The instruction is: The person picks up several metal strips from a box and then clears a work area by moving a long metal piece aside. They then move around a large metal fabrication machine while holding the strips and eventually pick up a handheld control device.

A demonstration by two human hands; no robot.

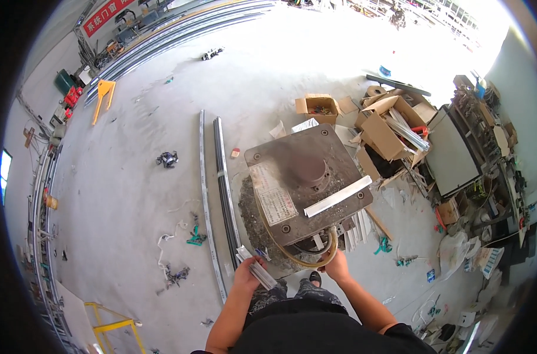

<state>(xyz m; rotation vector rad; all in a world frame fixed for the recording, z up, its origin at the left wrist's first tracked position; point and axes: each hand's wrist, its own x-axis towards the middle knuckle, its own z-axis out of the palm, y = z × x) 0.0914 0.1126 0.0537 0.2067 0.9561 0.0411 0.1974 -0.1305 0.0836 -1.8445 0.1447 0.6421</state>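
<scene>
My left hand is closed around short silvery-white metal profile pieces, which slant across in front of my legs. At the front edge of a machine with a square metal top plate, my right hand is beside a yellowish hose. The right fingers are partly hidden, so their grip is unclear. A white profile strip lies across the plate's right part. Behind it rises a round brown motor housing, and a printed label covers the plate's left side.
Long metal profiles lie on the floor left of the machine. Cardboard boxes with offcuts crowd its far right, beside a cluttered rack. Green strap scraps and a yellow frame are on the left. More long profiles lie far back.
</scene>
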